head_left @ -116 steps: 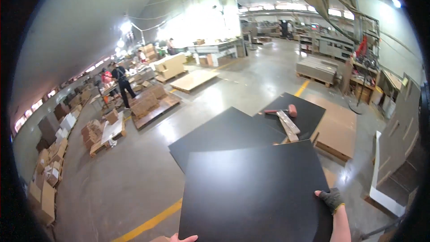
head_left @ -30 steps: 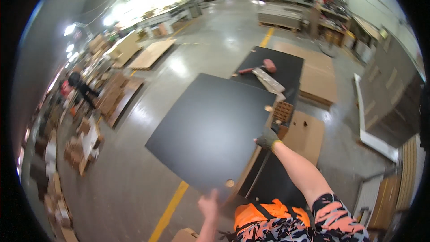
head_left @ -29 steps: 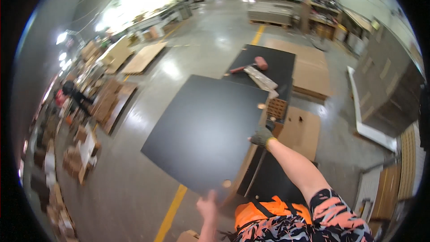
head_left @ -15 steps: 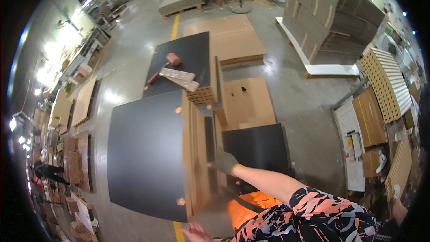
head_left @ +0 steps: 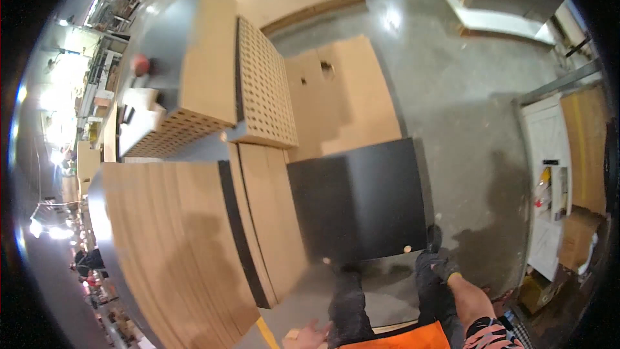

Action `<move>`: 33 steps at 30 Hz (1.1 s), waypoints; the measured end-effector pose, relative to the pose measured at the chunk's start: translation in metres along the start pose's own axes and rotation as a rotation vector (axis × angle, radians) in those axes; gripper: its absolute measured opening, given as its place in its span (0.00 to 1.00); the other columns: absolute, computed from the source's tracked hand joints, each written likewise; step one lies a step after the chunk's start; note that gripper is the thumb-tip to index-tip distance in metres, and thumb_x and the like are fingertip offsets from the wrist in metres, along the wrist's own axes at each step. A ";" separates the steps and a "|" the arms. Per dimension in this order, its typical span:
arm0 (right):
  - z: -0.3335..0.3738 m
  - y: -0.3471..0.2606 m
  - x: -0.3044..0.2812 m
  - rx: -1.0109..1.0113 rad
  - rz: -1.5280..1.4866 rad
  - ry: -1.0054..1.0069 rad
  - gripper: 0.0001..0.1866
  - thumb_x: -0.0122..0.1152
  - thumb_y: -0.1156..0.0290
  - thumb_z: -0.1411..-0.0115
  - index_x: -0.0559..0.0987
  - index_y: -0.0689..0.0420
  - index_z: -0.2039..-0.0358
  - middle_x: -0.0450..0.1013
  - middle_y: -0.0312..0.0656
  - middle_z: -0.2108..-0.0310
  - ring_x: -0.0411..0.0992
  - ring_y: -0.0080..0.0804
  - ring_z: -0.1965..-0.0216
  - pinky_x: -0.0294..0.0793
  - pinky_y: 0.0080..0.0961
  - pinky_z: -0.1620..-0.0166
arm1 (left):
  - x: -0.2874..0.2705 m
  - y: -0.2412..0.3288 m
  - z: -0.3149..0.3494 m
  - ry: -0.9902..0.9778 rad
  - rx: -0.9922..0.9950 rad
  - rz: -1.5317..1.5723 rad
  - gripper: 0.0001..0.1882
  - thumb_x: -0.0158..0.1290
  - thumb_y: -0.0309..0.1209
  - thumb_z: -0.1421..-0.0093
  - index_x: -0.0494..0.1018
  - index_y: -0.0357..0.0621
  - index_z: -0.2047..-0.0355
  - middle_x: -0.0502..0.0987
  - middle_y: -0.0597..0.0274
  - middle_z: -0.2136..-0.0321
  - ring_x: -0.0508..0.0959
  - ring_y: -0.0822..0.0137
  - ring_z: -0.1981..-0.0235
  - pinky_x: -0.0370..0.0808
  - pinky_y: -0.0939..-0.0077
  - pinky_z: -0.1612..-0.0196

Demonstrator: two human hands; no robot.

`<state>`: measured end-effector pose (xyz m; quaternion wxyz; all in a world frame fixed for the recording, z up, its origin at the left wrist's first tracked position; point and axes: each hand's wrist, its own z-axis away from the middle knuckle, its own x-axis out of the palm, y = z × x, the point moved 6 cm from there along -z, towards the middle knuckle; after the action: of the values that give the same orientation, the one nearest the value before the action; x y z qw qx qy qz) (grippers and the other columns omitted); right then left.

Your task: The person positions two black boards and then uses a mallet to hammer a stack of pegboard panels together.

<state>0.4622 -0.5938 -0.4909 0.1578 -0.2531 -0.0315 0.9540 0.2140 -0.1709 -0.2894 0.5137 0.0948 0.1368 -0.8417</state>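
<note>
The large black-faced, brown-backed panel [head_left: 174, 245], carried flat a second ago, now stands on edge beside the stack; gloved right hand [head_left: 442, 265] lowered, its grip unclear, bare left hand [head_left: 310, 336] open below.

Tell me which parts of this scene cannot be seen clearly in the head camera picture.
- Left hand: cut off by the lower edge of the head view; whether it grips anything cannot be told.
- Right hand: gloved, low beside the leg; its fingers blur into dark trousers.
- Underside of the big brown board: hidden by the board itself.
- Red object on the dark panel: too small to identify.
- Shelf items on the right: small, bent by the fisheye rim.
</note>
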 end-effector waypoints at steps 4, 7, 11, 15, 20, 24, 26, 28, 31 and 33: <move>-0.101 -0.017 0.026 0.145 -0.170 -0.022 0.51 0.72 0.53 0.56 0.58 0.60 0.36 0.60 0.57 0.39 0.59 0.51 0.37 0.59 0.36 0.36 | 0.079 0.041 -0.070 0.106 -0.014 -0.133 0.47 0.49 0.69 0.48 0.65 0.40 0.43 0.75 0.40 0.54 0.75 0.43 0.51 0.70 0.57 0.45; -0.149 -0.033 0.026 -0.043 -0.429 0.091 0.49 0.76 0.58 0.57 0.61 0.65 0.39 0.61 0.56 0.40 0.62 0.49 0.40 0.63 0.36 0.39 | 0.093 0.074 -0.087 0.121 0.007 -0.148 0.43 0.51 0.65 0.47 0.66 0.41 0.44 0.76 0.44 0.54 0.75 0.44 0.52 0.70 0.56 0.45; -0.211 -0.029 0.075 -0.037 -0.673 -0.138 0.41 0.77 0.62 0.57 0.69 0.65 0.45 0.69 0.51 0.46 0.69 0.44 0.47 0.67 0.36 0.44 | 0.090 0.079 -0.089 0.148 -0.089 -0.076 0.37 0.57 0.58 0.49 0.69 0.48 0.46 0.76 0.49 0.53 0.76 0.49 0.52 0.72 0.56 0.49; -0.208 -0.045 0.083 -0.030 -0.851 -0.163 0.37 0.78 0.60 0.60 0.76 0.65 0.51 0.77 0.46 0.56 0.73 0.38 0.54 0.70 0.32 0.48 | 0.111 0.063 -0.094 0.173 -0.116 -0.210 0.29 0.57 0.53 0.48 0.72 0.53 0.51 0.76 0.52 0.54 0.76 0.51 0.52 0.72 0.56 0.49; -0.216 -0.018 0.086 -0.159 -0.641 -0.063 0.34 0.75 0.60 0.56 0.75 0.61 0.50 0.77 0.46 0.56 0.74 0.40 0.55 0.70 0.34 0.48 | 0.099 0.086 -0.094 0.160 -0.062 -0.133 0.28 0.57 0.52 0.48 0.73 0.53 0.51 0.77 0.53 0.55 0.76 0.51 0.52 0.72 0.57 0.48; -0.165 -0.041 0.045 -0.237 -0.607 0.050 0.29 0.69 0.56 0.49 0.76 0.59 0.51 0.77 0.47 0.56 0.74 0.41 0.54 0.70 0.35 0.48 | 0.104 0.071 -0.098 0.143 -0.082 -0.147 0.31 0.57 0.53 0.48 0.72 0.49 0.49 0.78 0.48 0.55 0.76 0.49 0.52 0.72 0.57 0.48; -0.135 -0.050 0.015 -0.126 -0.622 0.020 0.29 0.69 0.56 0.49 0.75 0.60 0.50 0.77 0.46 0.56 0.74 0.40 0.54 0.70 0.35 0.48 | 0.103 0.067 -0.096 0.115 -0.194 -0.154 0.32 0.56 0.52 0.47 0.71 0.47 0.47 0.77 0.45 0.55 0.76 0.48 0.52 0.72 0.56 0.48; -0.105 -0.065 -0.023 -0.134 -0.470 0.052 0.31 0.70 0.57 0.49 0.74 0.60 0.48 0.76 0.45 0.55 0.73 0.38 0.54 0.70 0.35 0.48 | 0.106 0.051 -0.094 0.166 -0.094 -0.062 0.33 0.57 0.52 0.46 0.69 0.45 0.46 0.77 0.45 0.55 0.76 0.48 0.51 0.72 0.57 0.48; -0.102 -0.007 -0.038 -0.154 -0.589 0.048 0.31 0.71 0.58 0.50 0.74 0.62 0.49 0.75 0.43 0.55 0.72 0.36 0.55 0.71 0.33 0.50 | 0.088 0.045 -0.103 0.333 0.002 0.193 0.37 0.59 0.50 0.45 0.63 0.40 0.43 0.74 0.40 0.52 0.74 0.44 0.50 0.70 0.58 0.47; -0.065 -0.006 -0.069 -0.003 -0.656 -0.039 0.27 0.73 0.62 0.52 0.77 0.63 0.54 0.76 0.39 0.61 0.72 0.31 0.63 0.74 0.30 0.58 | 0.065 0.028 -0.125 0.353 0.042 0.511 0.46 0.58 0.55 0.47 0.58 0.33 0.39 0.67 0.35 0.44 0.67 0.47 0.41 0.64 0.61 0.39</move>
<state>0.5527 -0.6117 -0.5135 0.4556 -0.2113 -0.1158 0.8569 0.2121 -0.1972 -0.4306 0.6750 0.2815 0.1782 -0.6583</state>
